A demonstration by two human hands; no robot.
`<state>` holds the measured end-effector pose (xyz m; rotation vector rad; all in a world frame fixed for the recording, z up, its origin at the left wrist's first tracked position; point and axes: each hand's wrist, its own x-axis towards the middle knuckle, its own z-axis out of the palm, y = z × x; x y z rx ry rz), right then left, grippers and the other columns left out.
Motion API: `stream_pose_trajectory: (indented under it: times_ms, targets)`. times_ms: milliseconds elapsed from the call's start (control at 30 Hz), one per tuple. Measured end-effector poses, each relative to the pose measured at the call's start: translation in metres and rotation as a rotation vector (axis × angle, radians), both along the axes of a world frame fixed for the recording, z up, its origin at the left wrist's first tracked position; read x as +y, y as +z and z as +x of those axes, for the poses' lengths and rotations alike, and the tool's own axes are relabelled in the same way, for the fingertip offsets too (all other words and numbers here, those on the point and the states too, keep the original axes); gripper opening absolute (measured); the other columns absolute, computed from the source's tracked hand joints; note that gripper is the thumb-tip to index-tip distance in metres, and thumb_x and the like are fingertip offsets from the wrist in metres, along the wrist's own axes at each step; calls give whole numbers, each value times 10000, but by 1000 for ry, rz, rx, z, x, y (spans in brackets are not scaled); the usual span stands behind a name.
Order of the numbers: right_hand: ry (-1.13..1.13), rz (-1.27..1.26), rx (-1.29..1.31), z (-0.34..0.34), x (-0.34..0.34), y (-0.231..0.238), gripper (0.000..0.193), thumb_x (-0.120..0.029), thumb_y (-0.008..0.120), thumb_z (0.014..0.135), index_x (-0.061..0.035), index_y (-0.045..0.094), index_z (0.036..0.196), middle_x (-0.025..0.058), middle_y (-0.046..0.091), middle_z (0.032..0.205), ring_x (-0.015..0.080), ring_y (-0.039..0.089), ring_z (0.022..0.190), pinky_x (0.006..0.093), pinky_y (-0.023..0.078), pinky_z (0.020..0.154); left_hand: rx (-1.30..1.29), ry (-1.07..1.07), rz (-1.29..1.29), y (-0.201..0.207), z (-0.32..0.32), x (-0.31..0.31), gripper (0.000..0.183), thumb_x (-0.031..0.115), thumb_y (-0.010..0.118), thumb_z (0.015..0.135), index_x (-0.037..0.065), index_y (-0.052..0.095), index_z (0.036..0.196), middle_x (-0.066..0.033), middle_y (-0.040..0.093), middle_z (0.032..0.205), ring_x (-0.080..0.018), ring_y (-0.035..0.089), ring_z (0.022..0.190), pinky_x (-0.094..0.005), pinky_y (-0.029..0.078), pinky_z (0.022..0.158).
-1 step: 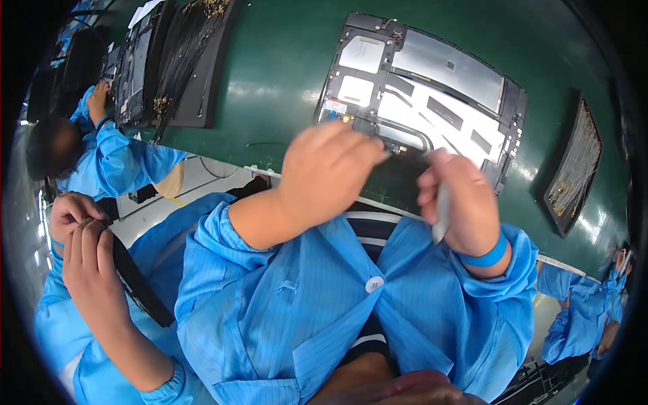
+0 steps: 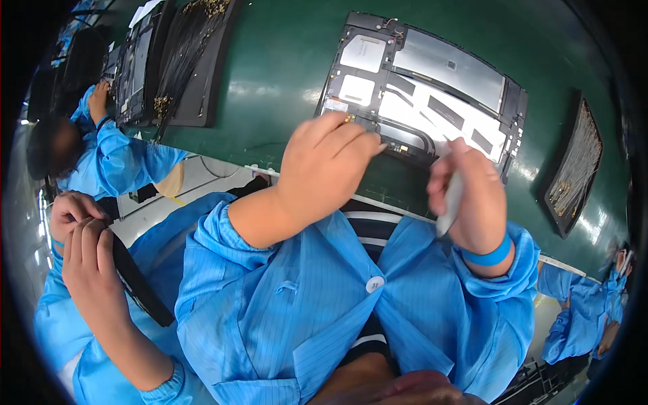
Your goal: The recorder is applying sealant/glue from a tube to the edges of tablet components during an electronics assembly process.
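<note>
The person's jacket is bright blue with fine stripes and a pale round button near five o'clock; a blue wristband sits between three and four. Beneath shows what seems a dark, white-striped shirt, largely hidden.

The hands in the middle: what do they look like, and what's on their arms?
Both the left hand and the right hand are bare, with no gloves. The left sleeve and right sleeve are bright blue, loose and wrinkled, leaving the wrists uncovered. A flat blue band circles the right wrist; no band shows on the left.
</note>
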<state>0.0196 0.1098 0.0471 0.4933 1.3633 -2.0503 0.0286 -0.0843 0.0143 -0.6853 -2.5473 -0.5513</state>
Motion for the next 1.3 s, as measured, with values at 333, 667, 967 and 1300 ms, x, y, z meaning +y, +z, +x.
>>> stream_pose_trajectory:
  times_ms: [333,667,967,1300]
  targets:
    - [-319,429,698,-11,-34,-8,427,-254,356,874,5,293,1207,115,557,880,148,498,736,274,419,685,-180,-7,-36,7,2,0,211,69,618,628,73,565,833,-63,559,805,-251,523,814,-343,387,708]
    - [-169,492,1134,-9,-37,-37,303,-249,308,885,-19,372,1071,178,555,938,203,550,729,313,439,685,-174,6,-92,6,3,0,205,86,587,640,73,564,843,-70,561,815,-258,525,829,-355,389,722]
    - [-296,461,1186,-8,-41,-43,154,-125,429,833,-29,527,903,117,563,754,199,564,659,269,439,582,-158,-17,-115,5,1,1,205,97,501,637,46,553,829,-80,549,811,-247,508,821,-341,380,694]
    - [333,749,1387,-17,-47,-6,130,-110,463,795,-6,540,779,121,553,735,287,518,641,323,432,598,-210,13,-78,14,4,1,201,115,521,646,36,552,828,-84,548,800,-272,493,806,-351,371,705]
